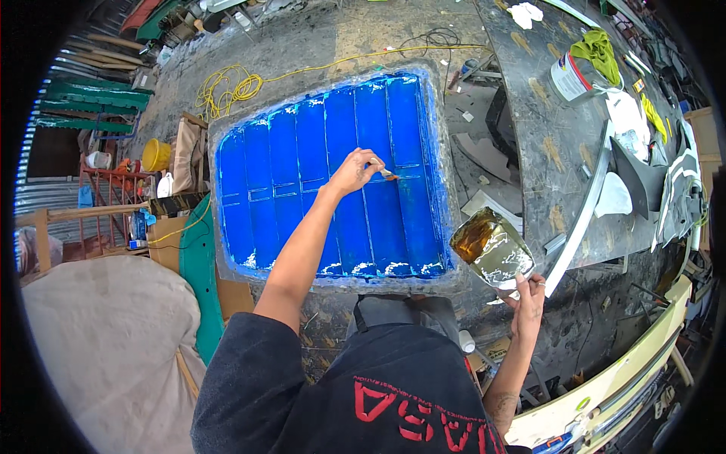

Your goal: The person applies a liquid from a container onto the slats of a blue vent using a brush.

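A large blue panel [261, 231], ribbed like a mould with a rough grey rim, lies in front of me. Its surface is glossy and looks wet along the near edge. My left hand [354, 172] reaches over it, fingers closed on a small paintbrush [388, 175] whose reddish-brown tip is at the panel, right of the middle. My right hand [527, 303] grips the near edge of a squarish container [501, 253] of amber liquid, tilted beside the panel's right side. Part of the brush handle is hidden by my fingers.
A coiled yellow cord [231, 87] runs across the far floor. On the dark table [541, 144] at the right stand a white bucket [571, 78] with a green cloth and a long pale strip [578, 227]. A beige cover [113, 333] drapes the near left, beside a green piece [198, 280].
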Demonstrator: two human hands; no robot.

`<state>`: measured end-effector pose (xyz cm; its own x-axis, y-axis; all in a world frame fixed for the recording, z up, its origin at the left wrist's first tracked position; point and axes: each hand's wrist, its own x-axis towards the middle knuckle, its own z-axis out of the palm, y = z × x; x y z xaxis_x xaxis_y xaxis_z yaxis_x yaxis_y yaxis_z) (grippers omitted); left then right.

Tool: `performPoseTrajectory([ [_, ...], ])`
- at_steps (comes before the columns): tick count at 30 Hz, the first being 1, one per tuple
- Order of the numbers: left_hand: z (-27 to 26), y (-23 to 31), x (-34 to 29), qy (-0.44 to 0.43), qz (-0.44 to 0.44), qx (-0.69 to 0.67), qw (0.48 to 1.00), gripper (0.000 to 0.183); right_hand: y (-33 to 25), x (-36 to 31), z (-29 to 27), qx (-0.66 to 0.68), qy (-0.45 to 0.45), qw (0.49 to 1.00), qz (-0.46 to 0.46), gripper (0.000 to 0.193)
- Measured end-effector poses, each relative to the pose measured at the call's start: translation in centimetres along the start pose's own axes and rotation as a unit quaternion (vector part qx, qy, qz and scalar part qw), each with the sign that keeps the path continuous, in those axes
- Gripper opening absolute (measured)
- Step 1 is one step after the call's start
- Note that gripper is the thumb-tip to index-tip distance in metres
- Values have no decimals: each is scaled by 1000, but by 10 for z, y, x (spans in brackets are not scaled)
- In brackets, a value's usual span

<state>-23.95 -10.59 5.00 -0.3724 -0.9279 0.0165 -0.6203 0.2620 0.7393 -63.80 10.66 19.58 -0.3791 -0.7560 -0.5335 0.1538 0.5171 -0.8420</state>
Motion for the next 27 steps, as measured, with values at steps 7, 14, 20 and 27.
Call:
performPoseTrajectory([
  [7,21,-4,6,63,16,-88,994,11,-7,-1,20,-33,14,999,-3,47],
  [14,8,-19,6,75,61,-24,995,8,-9,-1,37,-33,14,999,-11,51],
  [20,0,21,6,125,8,-29,992,7,-12,5,43,-10,11,1000,-5,50],
  [27,50,24,-2,229,-3,-7,973,7,-20,19,55,-52,-7,999,-10,53],
])
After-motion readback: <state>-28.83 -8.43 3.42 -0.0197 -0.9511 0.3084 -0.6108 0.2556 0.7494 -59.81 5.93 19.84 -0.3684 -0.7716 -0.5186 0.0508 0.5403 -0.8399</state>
